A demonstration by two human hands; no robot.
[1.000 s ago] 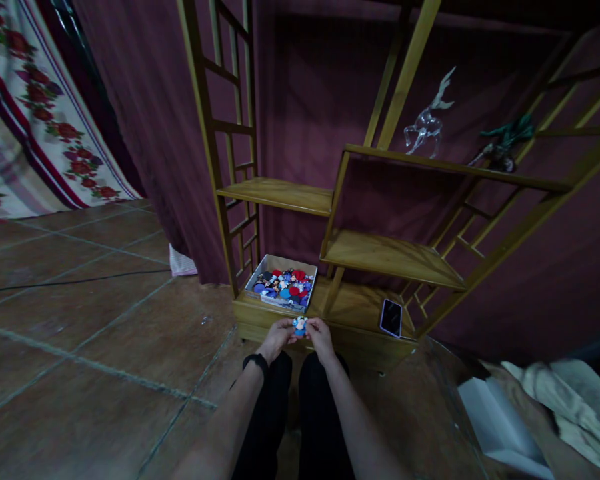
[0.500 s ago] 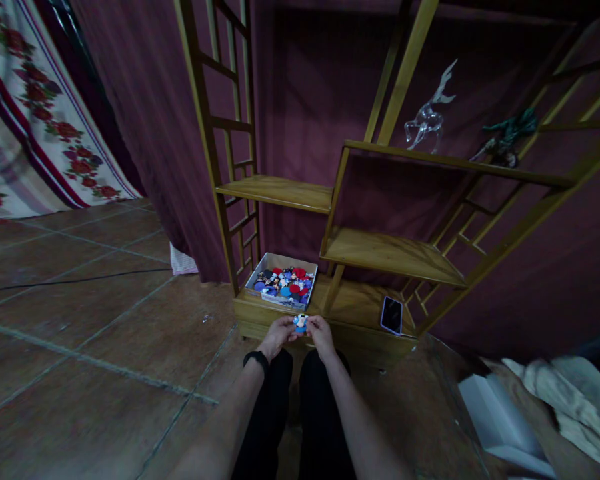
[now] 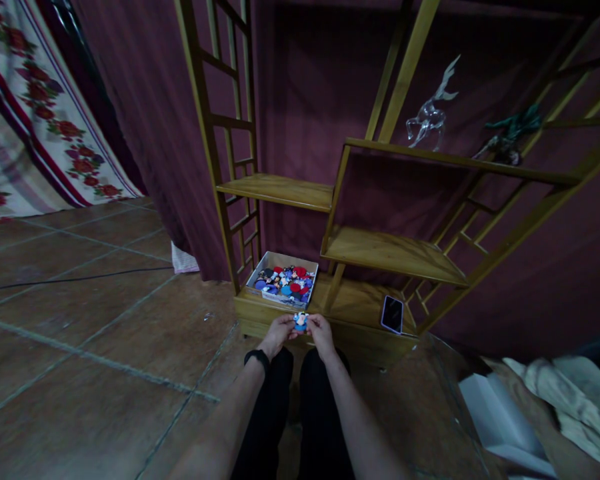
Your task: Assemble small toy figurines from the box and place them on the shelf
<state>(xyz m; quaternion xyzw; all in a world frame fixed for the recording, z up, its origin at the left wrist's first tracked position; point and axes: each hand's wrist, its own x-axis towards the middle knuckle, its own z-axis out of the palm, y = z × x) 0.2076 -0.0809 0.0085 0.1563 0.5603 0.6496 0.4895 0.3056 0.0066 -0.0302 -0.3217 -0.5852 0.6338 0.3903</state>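
Between my two hands is a small figurine (image 3: 301,321) with a blue base and some white on it. The fingers of my left hand (image 3: 279,333) are closed on its left side, and a dark band circles that wrist. From the other side my right hand (image 3: 321,333) pinches it. Just beyond my hands, an open box (image 3: 309,303) on the low shelf holds many small figures (image 3: 285,280) in red, blue, black and white. The figurine is upright, in front of the shelf's front edge; its finer details are too small to make out.
A wooden shelf unit (image 3: 275,191) stands before me. A phone (image 3: 392,314) lies on its low board at right. Higher up are a clear deer figure (image 3: 427,121) and a dark green figure (image 3: 513,137). A white box (image 3: 500,417) and cloth (image 3: 565,400) lie at lower right.
The view has shifted very slightly. Both hands keep hold of the figurine in nearly the same place, with its angle a little changed.
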